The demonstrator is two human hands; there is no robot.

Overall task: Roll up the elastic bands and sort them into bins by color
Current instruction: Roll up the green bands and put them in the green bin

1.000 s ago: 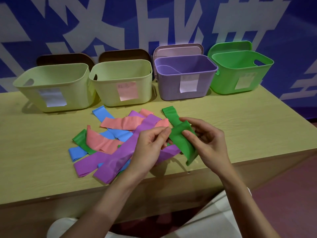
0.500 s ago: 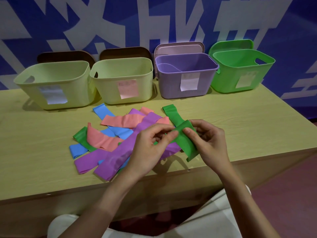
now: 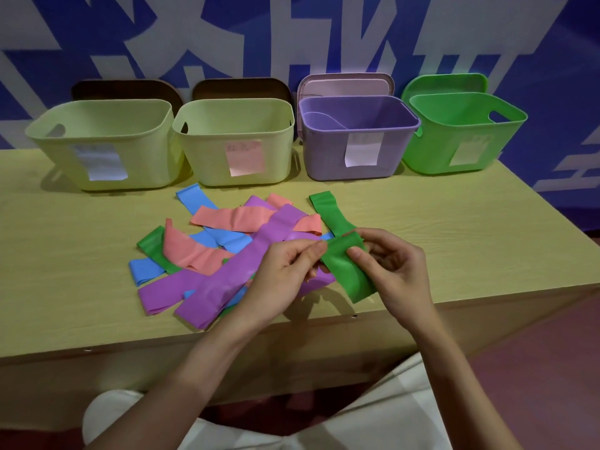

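Observation:
A green elastic band [image 3: 349,271] is held above the table's front edge, its far end folded over. My left hand [image 3: 285,274] pinches that folded end from the left, and my right hand [image 3: 396,271] grips the band from the right with the thumb on top. Left of my hands lies a heap of flat bands: purple [image 3: 233,271], pink [image 3: 194,251], blue [image 3: 194,199] and another green one [image 3: 152,245]. A second green strip [image 3: 328,211] stretches away behind my hands. Four bins stand at the back: two pale yellow [image 3: 100,141] [image 3: 233,141], a purple bin [image 3: 357,134] and a green bin [image 3: 464,131].
The wooden table [image 3: 454,228] ends in a front edge just below my hands. Lids lean against the blue wall behind each bin. Paper labels hang on the bins' fronts. My lap shows under the table edge.
The fold at the band's far end has tightened a little as my fingers worked it. Both hands stay in about the same place over the table's front edge.

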